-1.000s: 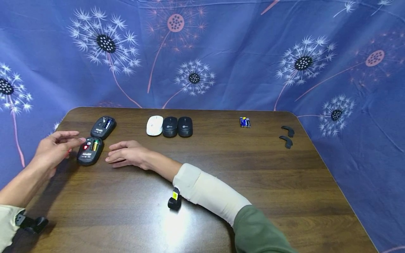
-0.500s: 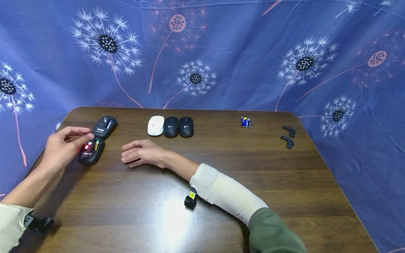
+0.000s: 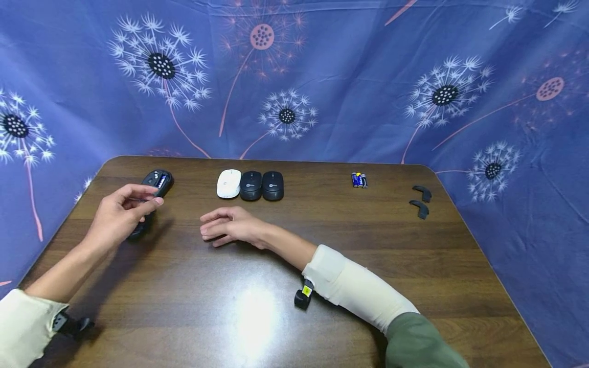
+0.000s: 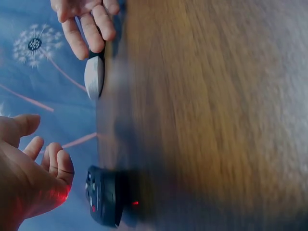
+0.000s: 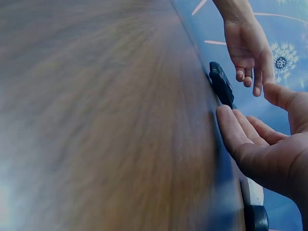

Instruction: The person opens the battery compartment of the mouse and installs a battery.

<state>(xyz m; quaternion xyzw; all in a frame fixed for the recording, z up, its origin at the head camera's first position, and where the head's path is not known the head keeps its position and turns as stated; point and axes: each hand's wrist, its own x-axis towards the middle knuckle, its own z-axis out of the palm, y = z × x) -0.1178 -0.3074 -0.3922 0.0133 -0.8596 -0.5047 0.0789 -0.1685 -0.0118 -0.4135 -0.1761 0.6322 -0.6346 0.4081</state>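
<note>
My left hand (image 3: 117, 212) hovers over two upturned computer mice at the table's left, fingers loosely bent and nothing between them. The farther black mouse (image 3: 166, 179) shows a battery in its uncovered bay. Most of the nearer black mouse (image 3: 137, 231) is hidden beneath the hand. A red glow falls on the left hand (image 4: 36, 185) in the left wrist view, beside a black mouse (image 4: 108, 197). Further right, my right hand (image 3: 235, 226) is held above the table with relaxed, slightly parted fingers, holding nothing.
Along the back stand a white mouse (image 3: 228, 184) and two black mice (image 3: 250, 185), all upright and side by side. Several small batteries (image 3: 359, 180) lie at the back right. Two curved black covers (image 3: 420, 209) rest near the right edge. A blue patterned cloth (image 3: 340, 102) hangs behind.
Both hands have moved right. The left has passed from beside the nearer upturned mouse to above it, hiding most of it. The mice, batteries and covers stay put.
</note>
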